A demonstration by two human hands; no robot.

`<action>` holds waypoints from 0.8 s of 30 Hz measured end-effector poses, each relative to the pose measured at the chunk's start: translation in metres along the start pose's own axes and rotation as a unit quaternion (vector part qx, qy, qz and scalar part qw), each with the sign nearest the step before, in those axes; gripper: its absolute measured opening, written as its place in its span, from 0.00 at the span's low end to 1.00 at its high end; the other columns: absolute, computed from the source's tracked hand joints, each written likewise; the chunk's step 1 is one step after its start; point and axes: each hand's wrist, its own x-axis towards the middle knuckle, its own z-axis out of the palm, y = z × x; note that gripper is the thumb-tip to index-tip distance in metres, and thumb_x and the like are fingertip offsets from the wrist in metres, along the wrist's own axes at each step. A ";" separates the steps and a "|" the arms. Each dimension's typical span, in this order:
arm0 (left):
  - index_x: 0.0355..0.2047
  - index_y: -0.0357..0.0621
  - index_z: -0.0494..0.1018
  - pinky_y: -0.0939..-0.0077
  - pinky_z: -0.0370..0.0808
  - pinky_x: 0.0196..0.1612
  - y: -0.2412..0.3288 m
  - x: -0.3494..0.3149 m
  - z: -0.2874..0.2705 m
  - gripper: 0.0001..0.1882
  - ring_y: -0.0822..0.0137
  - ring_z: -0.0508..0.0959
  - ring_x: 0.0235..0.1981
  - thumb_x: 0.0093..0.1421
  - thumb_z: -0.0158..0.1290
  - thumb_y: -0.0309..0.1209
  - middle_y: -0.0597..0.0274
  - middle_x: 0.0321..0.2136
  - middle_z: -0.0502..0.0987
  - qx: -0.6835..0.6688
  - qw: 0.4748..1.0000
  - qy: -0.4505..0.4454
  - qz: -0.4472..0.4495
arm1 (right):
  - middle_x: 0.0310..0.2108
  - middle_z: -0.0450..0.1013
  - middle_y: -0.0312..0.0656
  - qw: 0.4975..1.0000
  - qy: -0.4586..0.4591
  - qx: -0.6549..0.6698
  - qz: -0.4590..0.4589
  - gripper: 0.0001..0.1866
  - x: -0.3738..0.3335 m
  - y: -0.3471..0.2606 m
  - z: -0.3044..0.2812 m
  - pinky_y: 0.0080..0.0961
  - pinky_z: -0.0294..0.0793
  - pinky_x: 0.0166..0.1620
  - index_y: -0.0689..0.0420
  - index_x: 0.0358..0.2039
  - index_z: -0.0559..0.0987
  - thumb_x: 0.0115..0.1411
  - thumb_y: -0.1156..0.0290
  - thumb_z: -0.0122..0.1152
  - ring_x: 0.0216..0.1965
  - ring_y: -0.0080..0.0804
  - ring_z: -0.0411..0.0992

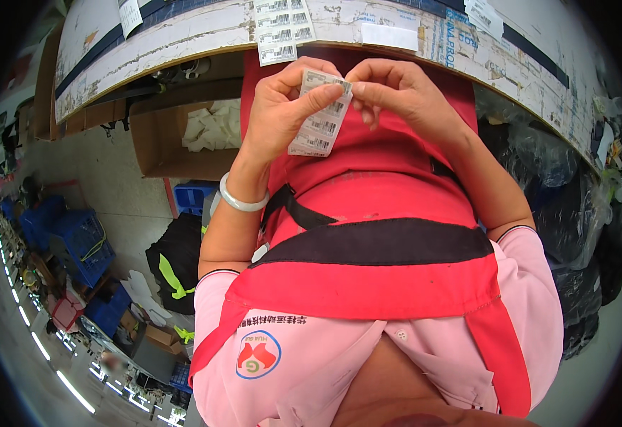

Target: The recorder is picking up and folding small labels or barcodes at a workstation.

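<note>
A narrow white sheet of barcode labels (pixel 319 127) hangs in front of my red apron (pixel 368 153), just off the table edge. My left hand (pixel 277 110) grips it, with the thumb pressed across its printed face and the fingers behind. At the sheet's upper right corner, my right hand (pixel 403 92) is closed in a pinch, thumb against index finger. Whether a single label is lifted there is too small to tell. Another barcode label sheet (pixel 277 54) lies on the worn white table (pixel 204 67) and overhangs its edge beyond my left hand.
A blank white paper slip (pixel 389 36) lies at the table edge. Under the table at left stands a cardboard box (pixel 156 135) with crumpled pale paper (pixel 213 127). Blue crates (pixel 83 242) are on the floor at left. Dark plastic bags (pixel 567 206) crowd the right side.
</note>
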 end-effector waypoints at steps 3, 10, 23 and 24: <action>0.39 0.36 0.77 0.83 0.75 0.33 0.006 -0.002 0.008 0.08 0.78 0.78 0.29 0.59 0.60 0.25 0.64 0.30 0.80 -0.026 1.000 -0.003 -0.005 | 0.27 0.73 0.35 0.997 -0.038 0.056 0.039 0.10 0.000 0.007 0.001 0.15 0.74 0.33 0.63 0.39 0.76 0.65 0.68 0.55 0.26 0.18 0.72; 0.38 0.36 0.78 0.84 0.75 0.32 -0.001 -0.002 -0.004 0.09 0.77 0.78 0.29 0.57 0.62 0.25 0.64 0.30 0.80 -0.056 0.998 -0.005 -0.019 | 0.29 0.74 0.34 0.997 0.068 -0.028 -0.007 0.12 -0.005 0.010 0.005 0.15 0.75 0.31 0.63 0.41 0.78 0.66 0.67 0.55 0.26 0.17 0.72; 0.35 0.36 0.79 0.84 0.75 0.34 0.003 0.006 0.009 0.08 0.77 0.78 0.29 0.55 0.64 0.24 0.65 0.29 0.80 -0.056 0.998 -0.011 -0.024 | 0.26 0.72 0.32 0.991 -0.002 0.130 0.045 0.11 -0.003 0.019 0.000 0.12 0.72 0.30 0.60 0.38 0.77 0.65 0.65 0.57 0.24 0.15 0.70; 0.35 0.36 0.79 0.84 0.75 0.34 0.002 0.006 0.008 0.08 0.77 0.78 0.29 0.55 0.64 0.24 0.65 0.29 0.80 -0.058 0.998 -0.011 -0.021 | 0.26 0.73 0.32 0.996 0.015 0.083 0.028 0.11 -0.002 0.017 -0.002 0.12 0.72 0.30 0.61 0.38 0.77 0.66 0.65 0.57 0.25 0.15 0.70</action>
